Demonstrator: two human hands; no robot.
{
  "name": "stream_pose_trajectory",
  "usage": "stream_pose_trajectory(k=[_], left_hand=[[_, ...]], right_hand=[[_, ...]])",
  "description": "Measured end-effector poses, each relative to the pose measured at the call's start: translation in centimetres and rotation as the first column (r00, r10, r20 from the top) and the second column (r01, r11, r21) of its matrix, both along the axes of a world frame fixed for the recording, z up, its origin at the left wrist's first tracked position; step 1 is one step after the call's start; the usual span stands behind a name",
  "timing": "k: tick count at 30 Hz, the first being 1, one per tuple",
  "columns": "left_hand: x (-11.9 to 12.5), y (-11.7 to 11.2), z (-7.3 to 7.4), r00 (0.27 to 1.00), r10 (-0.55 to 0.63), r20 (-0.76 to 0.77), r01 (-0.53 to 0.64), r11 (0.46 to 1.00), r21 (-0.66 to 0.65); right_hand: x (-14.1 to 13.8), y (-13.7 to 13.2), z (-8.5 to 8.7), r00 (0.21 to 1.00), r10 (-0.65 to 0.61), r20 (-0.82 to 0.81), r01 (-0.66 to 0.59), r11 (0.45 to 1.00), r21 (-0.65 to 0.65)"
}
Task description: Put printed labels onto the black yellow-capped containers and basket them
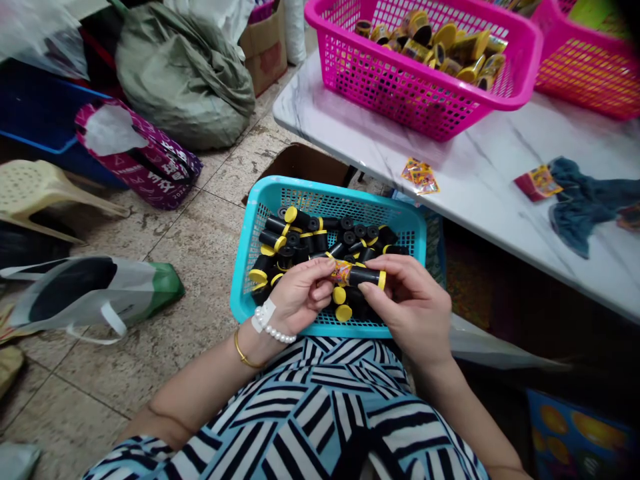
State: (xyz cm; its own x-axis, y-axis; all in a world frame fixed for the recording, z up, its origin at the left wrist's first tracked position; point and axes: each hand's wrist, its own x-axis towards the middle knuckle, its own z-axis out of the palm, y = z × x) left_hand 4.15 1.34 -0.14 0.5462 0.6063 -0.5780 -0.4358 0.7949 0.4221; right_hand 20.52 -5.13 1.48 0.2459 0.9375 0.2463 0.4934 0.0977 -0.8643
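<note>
Just above a turquoise basket [239,267] of black containers [273,239], the left hand [303,293] pinches a printed wrapper [342,271] at one end of a yellow-capped tube [366,277], gripped by the right hand's [417,300] curled fingers; rightward lies the tabletop [480,163].

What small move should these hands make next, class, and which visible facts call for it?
Probably ease the label further along the tube: the left hand pinches the label at the end away from the yellow cap, the right hand grips the tube, and bare black shows between label and cap.
</note>
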Motion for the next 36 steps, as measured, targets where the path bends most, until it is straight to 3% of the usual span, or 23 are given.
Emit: stream_pose_trajectory(k=[3, 5, 7, 9, 11, 13, 17, 24, 29, 36], left_hand=[[0.1, -0.1, 0.0, 1.0, 0.009, -0.015, -0.008, 0.999, 0.036], [0.1, -0.2, 0.0, 0.999, 0.027, -0.033, -0.025, 0.997, 0.067], [0.0, -0.4, 0.1, 0.997, 0.046, -0.057, -0.041, 0.994, 0.097], [-0.2, -0.5, 0.1, 0.996, 0.055, -0.071, -0.047, 0.993, 0.112], [-0.4, -0.5, -0.1, 0.998, 0.03, -0.051, -0.025, 0.995, 0.095], [-0.6, -0.4, -0.3, 1.0, -0.017, -0.009, 0.017, 0.998, 0.054], [-0.6, -0.3, -0.7, 0.997, -0.068, 0.04, 0.069, 0.997, -0.021], [-0.5, -0.4, -0.8, 0.998, -0.023, 0.059, 0.028, 0.995, -0.096], [-0.4, -0.7, -0.9, 0.998, -0.048, 0.049, 0.054, 0.992, -0.118], [0.0, -0.9, -0.7, 0.997, -0.043, 0.058, 0.044, 0.999, -0.014]], right_hand=[[-0.4, 0.0, 0.0, 0.967, -0.038, 0.253, -0.004, 0.986, 0.167], [-0.6, 0.0, -0.3, 0.949, -0.049, 0.311, -0.028, 0.971, 0.238], [-0.6, -0.1, -0.8, 0.975, 0.01, 0.223, -0.048, 0.985, 0.164], [-0.4, -0.2, -1.4, 0.994, 0.111, -0.007, -0.111, 0.994, -0.014], [-0.1, -0.3, -1.7, 0.955, 0.154, -0.252, -0.19, 0.973, -0.127], [0.2, -0.4, -1.7, 0.912, 0.163, -0.376, -0.229, 0.964, -0.138], [0.9, 0.0, -1.2, 0.922, 0.188, -0.338, -0.25, 0.956, -0.151], [1.8, 1.0, -0.4, 0.943, 0.244, -0.228, -0.284, 0.944, -0.166], [1.9, 1.1, -0.4, 0.911, 0.312, -0.27, -0.361, 0.919, -0.155], [1.8, 1.4, -0.9, 0.88, 0.128, -0.458, -0.191, 0.977, -0.095]])
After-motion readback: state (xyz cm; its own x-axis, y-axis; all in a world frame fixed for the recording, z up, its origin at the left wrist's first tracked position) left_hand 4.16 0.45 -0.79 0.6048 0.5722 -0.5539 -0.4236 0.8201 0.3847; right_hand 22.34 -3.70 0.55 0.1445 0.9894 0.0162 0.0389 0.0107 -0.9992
